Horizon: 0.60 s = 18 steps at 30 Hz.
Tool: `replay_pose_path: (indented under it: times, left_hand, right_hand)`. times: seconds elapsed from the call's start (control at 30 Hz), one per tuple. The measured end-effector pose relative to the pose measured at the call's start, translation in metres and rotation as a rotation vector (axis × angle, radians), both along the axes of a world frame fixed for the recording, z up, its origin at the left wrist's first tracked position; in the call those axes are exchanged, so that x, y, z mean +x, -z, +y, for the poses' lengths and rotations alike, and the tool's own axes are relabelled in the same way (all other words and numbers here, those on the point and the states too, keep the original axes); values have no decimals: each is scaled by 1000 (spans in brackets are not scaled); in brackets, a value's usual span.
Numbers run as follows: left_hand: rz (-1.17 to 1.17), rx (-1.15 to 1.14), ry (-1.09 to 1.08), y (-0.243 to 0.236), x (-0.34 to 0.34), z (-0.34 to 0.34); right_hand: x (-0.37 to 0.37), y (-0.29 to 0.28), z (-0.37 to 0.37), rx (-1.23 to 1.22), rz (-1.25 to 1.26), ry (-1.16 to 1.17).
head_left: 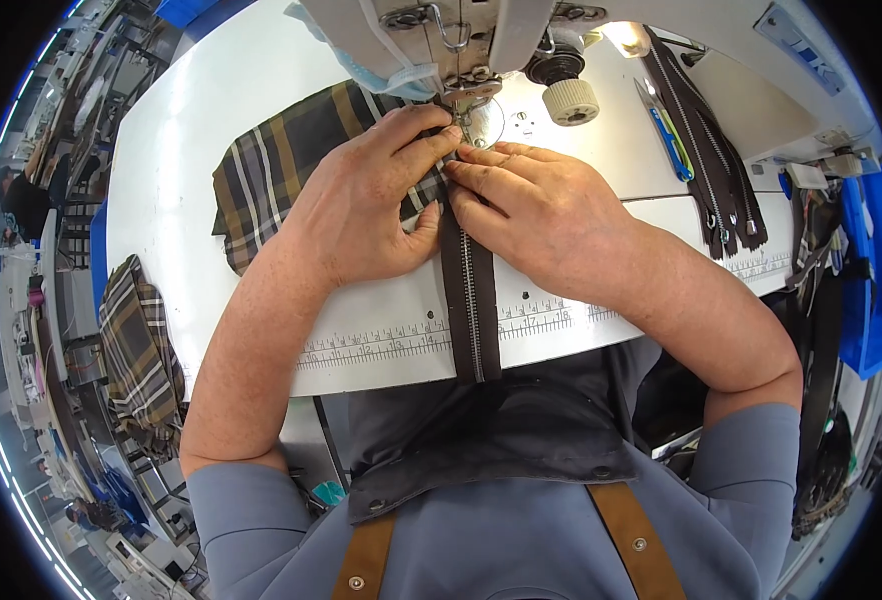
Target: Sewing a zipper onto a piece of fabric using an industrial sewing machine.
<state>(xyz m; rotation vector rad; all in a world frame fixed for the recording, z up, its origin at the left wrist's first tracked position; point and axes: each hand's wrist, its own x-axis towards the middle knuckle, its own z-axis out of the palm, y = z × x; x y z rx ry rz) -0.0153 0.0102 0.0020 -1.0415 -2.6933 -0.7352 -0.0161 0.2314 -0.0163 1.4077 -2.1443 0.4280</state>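
Both my hands meet just in front of the presser foot of a sewing machine. My left hand lies over a plaid fabric piece, brown, black and white, with its fingers pressing the edge near the needle. From the other side my right hand pinches the upper end of a dark zipper with metal teeth. The zipper runs down from under my fingers, across the ruled strip, to the table's front edge. My fingertips hide where the fabric and the zipper tape meet.
More dark zippers lie at the right beside thread snips with a blue-green handle. Plaid pieces hang at the left of the white table. The machine head stands above my hands. A blue bin is at far right.
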Motion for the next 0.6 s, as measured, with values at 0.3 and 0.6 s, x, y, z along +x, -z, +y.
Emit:
replay_pose_path:
  times: [0.3, 0.6]
  left_hand:
    - [3, 0, 1, 2, -2, -1]
    - [-7, 15, 20, 2, -4, -1]
  right_hand:
    - [2, -5, 3, 123, -112, 23]
    - [-2, -1, 0, 2, -24, -5]
